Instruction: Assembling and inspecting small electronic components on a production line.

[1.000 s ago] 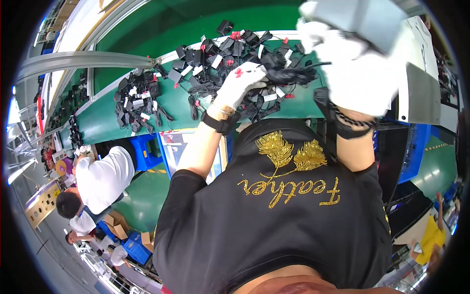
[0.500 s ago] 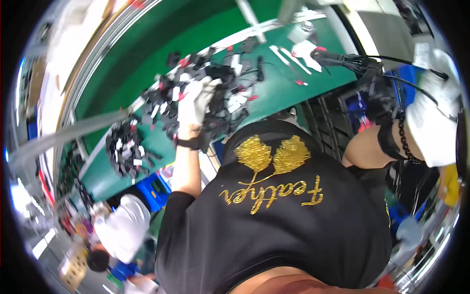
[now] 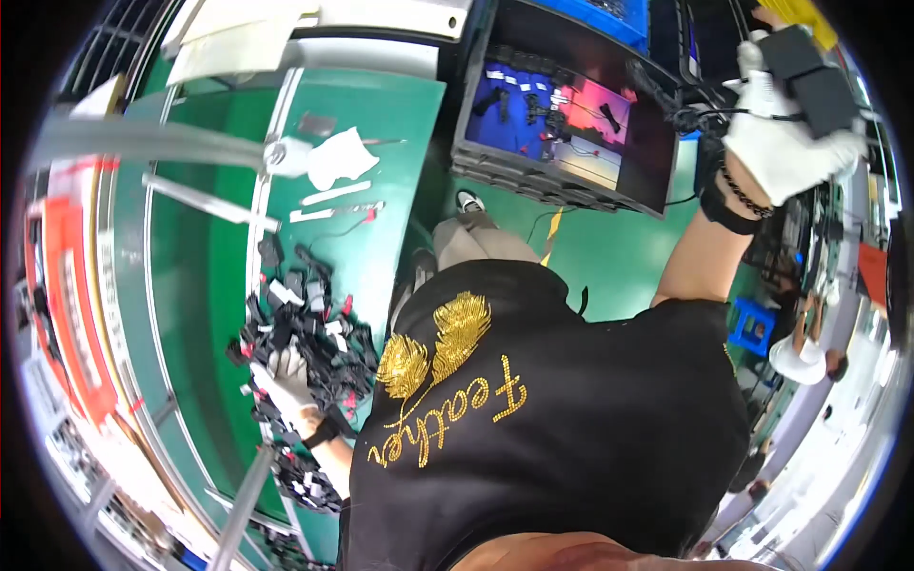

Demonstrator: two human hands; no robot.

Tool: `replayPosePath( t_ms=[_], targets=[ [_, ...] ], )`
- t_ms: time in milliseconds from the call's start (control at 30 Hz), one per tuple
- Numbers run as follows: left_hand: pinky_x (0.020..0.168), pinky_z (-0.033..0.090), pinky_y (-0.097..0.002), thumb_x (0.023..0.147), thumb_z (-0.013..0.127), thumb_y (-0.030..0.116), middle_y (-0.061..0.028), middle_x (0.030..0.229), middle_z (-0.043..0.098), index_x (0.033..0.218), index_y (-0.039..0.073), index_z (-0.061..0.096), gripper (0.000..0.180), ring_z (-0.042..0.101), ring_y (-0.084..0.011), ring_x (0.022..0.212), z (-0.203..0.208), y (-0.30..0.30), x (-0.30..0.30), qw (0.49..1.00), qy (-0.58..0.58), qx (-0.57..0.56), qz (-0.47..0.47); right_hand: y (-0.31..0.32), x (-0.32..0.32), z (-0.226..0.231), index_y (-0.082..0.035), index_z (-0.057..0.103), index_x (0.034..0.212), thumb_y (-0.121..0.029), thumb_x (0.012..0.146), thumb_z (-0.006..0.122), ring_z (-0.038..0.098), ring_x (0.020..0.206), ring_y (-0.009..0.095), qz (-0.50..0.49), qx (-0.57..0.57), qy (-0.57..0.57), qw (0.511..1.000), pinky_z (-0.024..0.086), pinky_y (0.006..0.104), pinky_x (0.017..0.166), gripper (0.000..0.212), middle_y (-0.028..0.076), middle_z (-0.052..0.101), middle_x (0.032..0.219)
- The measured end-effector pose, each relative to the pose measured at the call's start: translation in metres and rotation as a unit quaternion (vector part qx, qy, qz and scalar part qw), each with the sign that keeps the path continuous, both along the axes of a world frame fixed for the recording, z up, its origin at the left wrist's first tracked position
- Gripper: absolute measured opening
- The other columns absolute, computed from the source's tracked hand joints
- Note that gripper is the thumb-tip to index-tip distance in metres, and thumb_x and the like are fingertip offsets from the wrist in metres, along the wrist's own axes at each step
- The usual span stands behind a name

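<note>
Holding black adapters [image 3: 824,98] in our right hand [image 3: 785,143], near the black crate [image 3: 533,173], we risked snagging their loose cords [image 3: 700,119] on its rim, while our left hand [image 3: 286,381] met the adapter pile [image 3: 328,347] on the tabletop [image 3: 405,105], its fingers' hold unclear.

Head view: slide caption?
White-gloved right hand holds black box-shaped adapters; white-gloved left hand at tangled black adapter pile on green workbench.

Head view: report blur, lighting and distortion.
Head view: the grey metal bar at upper left looks soft; head view: straight edges bow toward the rim and the corners go black; head view: the black power adapters at the right hand show little surface detail; head view: the lower-right background looks washed out.
</note>
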State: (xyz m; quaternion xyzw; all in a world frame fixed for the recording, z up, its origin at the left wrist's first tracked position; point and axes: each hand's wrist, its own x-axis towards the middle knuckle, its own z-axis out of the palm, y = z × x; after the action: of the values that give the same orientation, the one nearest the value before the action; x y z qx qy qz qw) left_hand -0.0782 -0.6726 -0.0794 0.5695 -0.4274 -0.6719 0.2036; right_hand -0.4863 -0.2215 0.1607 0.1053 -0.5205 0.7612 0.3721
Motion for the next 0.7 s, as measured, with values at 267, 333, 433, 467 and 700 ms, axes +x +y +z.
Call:
replayPosePath(
  t_ms=[267,333,433,467,700],
  targets=[
    [0.071,0.04,-0.0377,0.085,0.052,0.06,-0.0127,0.083,0.061,0.09,0.003,0.056,0.057,0.059,-0.0266,0.073,0.018,0.005,-0.019,0.994,-0.083,-0.005,0.076,0.091,-0.051,-0.212,-0.018,0.052,0.126,-0.047,0.09,0.054,0.057,0.098,0.023,-0.064,-0.087,-0.401,0.909,0.053,0.0357,0.058,0.047,0.004,0.057,0.118],
    [0.059,0.035,-0.0305,0.086,0.055,0.055,-0.0082,0.066,0.052,0.083,0.006,0.052,0.049,0.046,-0.0183,0.053,0.018,0.01,-0.038,0.989,-0.095,-0.018,0.113,0.113,-0.069,-0.289,-0.02,0.048,0.13,-0.05,0.087,0.056,0.05,0.108,0.029,-0.089,-0.074,-0.514,0.85,0.052,0.0441,0.069,0.053,0.003,0.047,0.131],
    [0.053,0.029,-0.028,0.087,0.056,0.051,-0.0048,0.06,0.042,0.079,0.009,0.046,0.044,0.034,-0.0141,0.048,0.002,-0.007,-0.018,0.989,-0.113,-0.048,0.088,0.137,-0.105,-0.405,-0.016,0.036,0.14,-0.06,0.083,0.052,0.044,0.12,0.036,-0.115,0.076,-0.612,0.778,0.043,0.0573,0.086,0.073,0.013,0.042,0.137],
    [0.05,0.027,-0.0269,0.087,0.056,0.051,-0.0025,0.058,0.04,0.077,0.01,0.044,0.043,0.034,-0.0131,0.047,0.003,-0.002,-0.025,0.985,-0.134,-0.055,0.092,0.142,-0.118,-0.434,-0.015,0.036,0.139,-0.062,0.082,0.05,0.046,0.119,0.037,-0.148,0.198,-0.664,0.705,0.043,0.0574,0.086,0.075,0.017,0.044,0.135],
    [0.052,0.04,-0.0271,0.086,0.057,0.049,-0.0029,0.071,0.058,0.096,0.009,0.055,0.042,0.053,-0.0158,0.056,0.016,0.025,-0.032,0.937,-0.308,-0.107,0.124,0.093,-0.194,-0.497,-0.019,0.038,0.139,-0.061,0.08,0.055,0.051,0.106,0.041,-0.269,0.461,-0.686,0.494,0.048,0.049,0.082,0.074,0.029,0.044,0.124]
  ],
)
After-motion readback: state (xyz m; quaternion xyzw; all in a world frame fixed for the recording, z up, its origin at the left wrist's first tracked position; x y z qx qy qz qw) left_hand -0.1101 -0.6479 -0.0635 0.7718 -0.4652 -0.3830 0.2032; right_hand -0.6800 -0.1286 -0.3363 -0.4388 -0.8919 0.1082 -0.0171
